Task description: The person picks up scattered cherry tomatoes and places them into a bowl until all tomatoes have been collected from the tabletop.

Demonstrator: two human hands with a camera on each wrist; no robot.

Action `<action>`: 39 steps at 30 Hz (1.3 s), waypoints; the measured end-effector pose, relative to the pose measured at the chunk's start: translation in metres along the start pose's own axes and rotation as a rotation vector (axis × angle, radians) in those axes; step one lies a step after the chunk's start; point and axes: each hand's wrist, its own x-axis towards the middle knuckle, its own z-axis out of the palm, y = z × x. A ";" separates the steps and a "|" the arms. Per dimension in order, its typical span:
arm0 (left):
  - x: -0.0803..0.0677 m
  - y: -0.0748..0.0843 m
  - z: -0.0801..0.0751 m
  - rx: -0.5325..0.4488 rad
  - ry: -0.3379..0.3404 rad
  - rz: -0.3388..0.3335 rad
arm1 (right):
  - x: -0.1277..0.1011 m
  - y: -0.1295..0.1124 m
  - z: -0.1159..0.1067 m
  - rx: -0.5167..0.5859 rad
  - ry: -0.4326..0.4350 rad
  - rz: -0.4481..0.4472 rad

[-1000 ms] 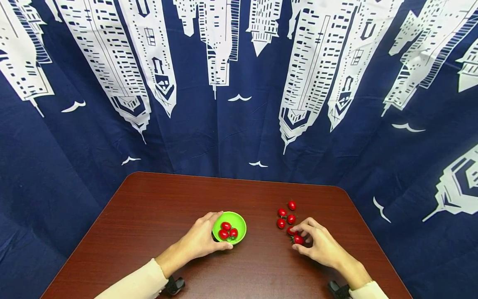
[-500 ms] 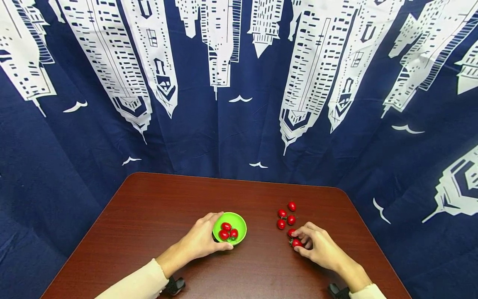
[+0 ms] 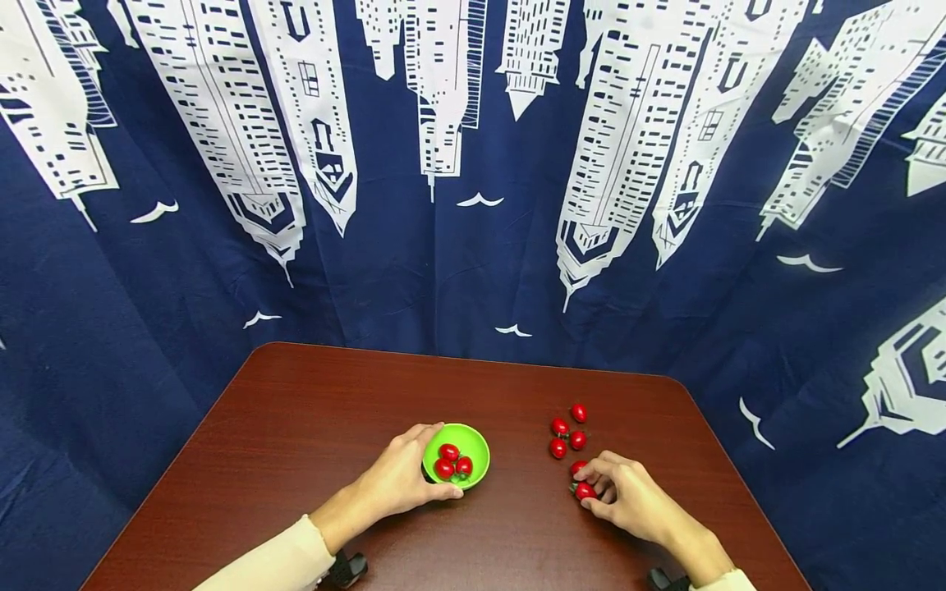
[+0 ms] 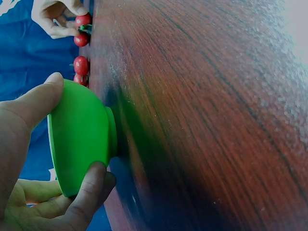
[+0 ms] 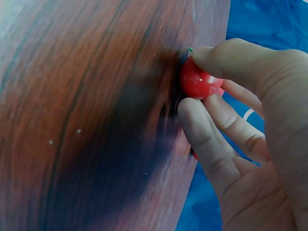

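Cherry tomato (image 5: 198, 79) sits pinched between right hand (image 3: 634, 497) thumb and fingers (image 5: 204, 130), low on the tabletop (image 3: 310, 410) for lifting. Left hand (image 3: 399, 478) clasps the green bowl (image 4: 79, 137), steadying it

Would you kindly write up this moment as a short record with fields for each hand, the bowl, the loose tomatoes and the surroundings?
left hand: the left hand grips the green bowl by its side, thumb on the near rim
right hand: the right hand pinches a cherry tomato against the table
bowl contents: three tomatoes in the bowl
loose tomatoes: four in a cluster beyond the right hand, one more at its fingertips
backdrop: blue curtain with white buildings
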 end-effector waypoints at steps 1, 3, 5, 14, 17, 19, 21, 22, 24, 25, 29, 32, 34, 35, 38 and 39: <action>0.000 0.000 0.000 -0.002 -0.004 -0.002 | 0.000 0.000 0.001 0.005 -0.006 0.000; -0.001 0.000 0.000 -0.002 -0.005 -0.001 | 0.000 -0.001 0.001 0.013 -0.020 -0.002; -0.001 0.000 0.000 -0.001 -0.005 -0.002 | 0.001 -0.001 0.002 0.018 -0.034 -0.006; 0.000 -0.002 0.003 0.005 0.014 0.003 | 0.003 -0.003 0.003 0.042 -0.052 -0.003; -0.001 -0.001 0.003 0.004 0.012 0.000 | 0.003 -0.005 0.005 0.054 -0.048 -0.017; -0.001 -0.001 0.003 0.001 0.012 -0.003 | 0.004 -0.007 0.005 0.058 -0.047 -0.028; -0.002 -0.001 0.002 0.003 0.015 0.002 | 0.005 -0.009 0.005 0.054 -0.041 -0.045; -0.002 -0.001 0.002 0.002 0.017 0.004 | 0.006 -0.011 0.005 0.053 -0.039 -0.049; -0.002 0.000 0.002 -0.003 0.019 0.005 | 0.008 -0.014 0.004 0.050 -0.038 -0.054; -0.002 0.000 0.002 -0.006 0.018 0.005 | 0.009 -0.015 0.004 0.051 -0.039 -0.055; -0.002 0.001 0.002 -0.008 0.017 0.004 | 0.014 -0.022 0.004 0.060 -0.039 -0.057; -0.002 0.001 0.002 -0.004 0.022 0.013 | 0.019 -0.026 0.005 0.043 -0.024 -0.068; -0.001 0.001 0.002 -0.005 0.024 0.019 | 0.022 -0.029 0.006 0.028 -0.012 -0.078; -0.001 0.001 0.002 -0.003 0.024 0.022 | 0.024 -0.030 0.006 0.020 -0.008 -0.084; 0.000 0.000 0.001 -0.002 0.027 0.026 | 0.031 -0.034 0.007 -0.001 -0.002 -0.099; 0.000 0.000 0.001 -0.002 0.025 0.024 | 0.034 -0.035 0.007 -0.011 -0.002 -0.105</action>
